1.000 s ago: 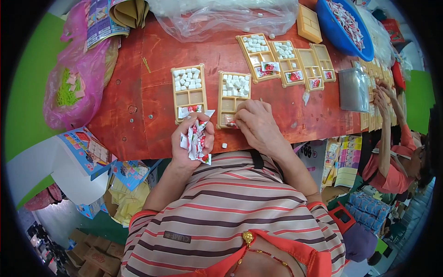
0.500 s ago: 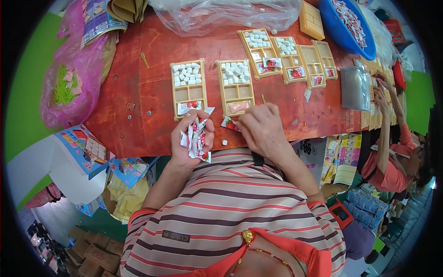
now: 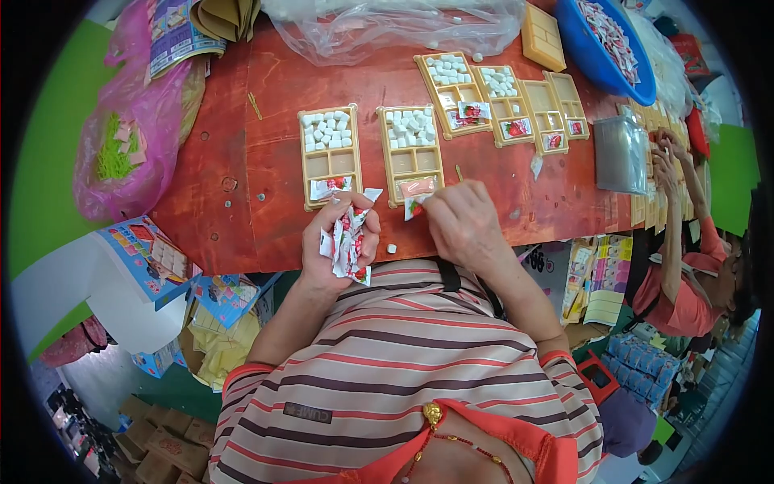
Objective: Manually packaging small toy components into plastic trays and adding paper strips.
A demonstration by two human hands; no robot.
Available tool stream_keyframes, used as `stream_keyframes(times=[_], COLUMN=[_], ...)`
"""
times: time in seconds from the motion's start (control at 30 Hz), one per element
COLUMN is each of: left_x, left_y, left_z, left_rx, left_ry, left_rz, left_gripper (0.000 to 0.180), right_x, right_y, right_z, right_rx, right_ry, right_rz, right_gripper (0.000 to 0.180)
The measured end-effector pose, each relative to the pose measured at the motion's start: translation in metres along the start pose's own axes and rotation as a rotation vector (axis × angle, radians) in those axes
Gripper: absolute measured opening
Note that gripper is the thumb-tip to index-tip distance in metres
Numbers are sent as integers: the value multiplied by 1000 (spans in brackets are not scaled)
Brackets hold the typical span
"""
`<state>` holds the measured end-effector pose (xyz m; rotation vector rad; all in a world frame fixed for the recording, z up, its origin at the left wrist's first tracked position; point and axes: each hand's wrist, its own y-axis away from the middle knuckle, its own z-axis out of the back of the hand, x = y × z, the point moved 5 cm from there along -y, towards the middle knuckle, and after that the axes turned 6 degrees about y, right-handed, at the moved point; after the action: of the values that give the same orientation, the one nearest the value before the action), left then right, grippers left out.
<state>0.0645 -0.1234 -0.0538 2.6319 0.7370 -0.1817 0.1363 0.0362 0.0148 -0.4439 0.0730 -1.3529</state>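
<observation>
At the near rim of the divided tray [image 3: 401, 160], the right hand [image 3: 469, 224] pinches a strawberry-printed sachet [image 3: 412, 207] between closed fingertips. Left of and nearer than that tray, the left hand [image 3: 318, 258] curls half-closed around bunched sachets [image 3: 348, 246]. White cubes [image 3: 409, 129] fill the tray's far compartment.

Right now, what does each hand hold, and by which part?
Left hand: several packets, cupped around their middles. Right hand: one packet, apparently by its right end.

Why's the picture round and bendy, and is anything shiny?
Head view: fisheye distortion, with black corners and the red table curving at its edge; head view: whitish glints on the clear plastic bag; head view: packets in the left hand look fairly sharp.
</observation>
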Motion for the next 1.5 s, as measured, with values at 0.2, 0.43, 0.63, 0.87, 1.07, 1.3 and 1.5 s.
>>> stream_keyframes(times=[0.2,0.43,0.63,0.87,1.07,1.3,1.5], left_x=[10,18,28,25,39,27,37], left_y=[-3,-7,-15,-26,-30,-37,-31], left_z=[-3,-10,-22,-25,-34,-31,-33], left_rx=[46,92,187,227,249,294,216], left_ry=[-53,-21,106,231,305,260,170], left_rz=[41,161,277,290,357,247,255], left_gripper=[31,28,29,33,41,43,39], right_x=[-14,3,-15,-21,-39,-79,-130], right_y=[-6,-15,-3,-2,12,27,22], right_z=[-11,23,9,7,-13,-9,18], right_rx=[87,-89,-25,-137,-69,-137,-212], right_ry=[157,-206,-536,-845,-964,-1208,-550], right_rz=[-90,-109,-212,-325,-479,-795,-822], right_gripper=[26,29,14,17,7,10,11])
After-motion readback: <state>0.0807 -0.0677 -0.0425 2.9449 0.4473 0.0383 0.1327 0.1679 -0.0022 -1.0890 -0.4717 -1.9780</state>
